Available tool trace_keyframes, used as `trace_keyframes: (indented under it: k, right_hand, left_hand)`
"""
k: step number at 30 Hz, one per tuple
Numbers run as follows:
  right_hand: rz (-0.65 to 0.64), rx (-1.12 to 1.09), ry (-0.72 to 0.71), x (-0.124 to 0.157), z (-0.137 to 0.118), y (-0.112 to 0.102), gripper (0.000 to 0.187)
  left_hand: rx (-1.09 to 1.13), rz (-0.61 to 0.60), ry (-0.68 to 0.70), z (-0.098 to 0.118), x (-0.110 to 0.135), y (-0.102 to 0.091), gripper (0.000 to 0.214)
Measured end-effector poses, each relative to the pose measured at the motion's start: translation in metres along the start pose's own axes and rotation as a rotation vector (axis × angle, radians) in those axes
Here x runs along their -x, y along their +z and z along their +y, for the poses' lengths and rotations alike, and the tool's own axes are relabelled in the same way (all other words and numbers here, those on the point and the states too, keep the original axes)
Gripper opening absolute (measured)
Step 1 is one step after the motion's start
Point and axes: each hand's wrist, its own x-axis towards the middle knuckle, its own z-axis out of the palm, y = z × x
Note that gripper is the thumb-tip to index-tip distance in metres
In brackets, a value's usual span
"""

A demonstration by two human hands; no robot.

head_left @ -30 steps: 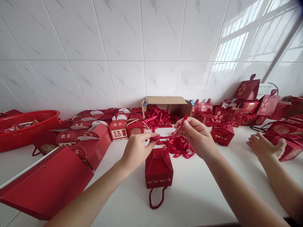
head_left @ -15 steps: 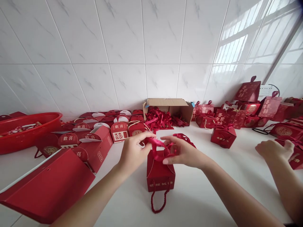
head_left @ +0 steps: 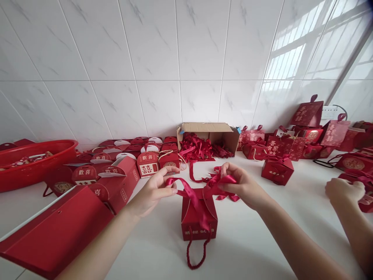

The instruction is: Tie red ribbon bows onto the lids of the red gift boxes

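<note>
Head view: left hand (head_left: 150,193) and right hand (head_left: 242,185) each pinch the ribbon (head_left: 194,200); between and below them sits the box (head_left: 189,217), top partly hidden; right of the right hand, a co-worker's hand (head_left: 344,190), its hold hard to make out

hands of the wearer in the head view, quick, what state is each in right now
Left hand: closed, pinching red ribbon above the box.
Right hand: closed, also pinching red ribbon.

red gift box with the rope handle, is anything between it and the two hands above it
Only the red ribbon, held by the left hand and right hand, crosses in front of the red gift box; nothing else visible does.
</note>
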Motion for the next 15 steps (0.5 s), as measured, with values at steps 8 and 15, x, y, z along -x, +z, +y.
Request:
trace_keyframes:
  k: [8,15]
  right_hand:
    - [0.367,-0.156,-0.040,0.003,0.014,-0.018,0.043]
    - [0.492,-0.064,-0.062,0.016,0.012,-0.053,0.042]
  left_hand:
    - [-0.126,-0.115,-0.007,-0.015,0.022,-0.023,0.041]
    - [-0.334,-0.032,-0.025,-0.019,0.035,-0.057,0.035]
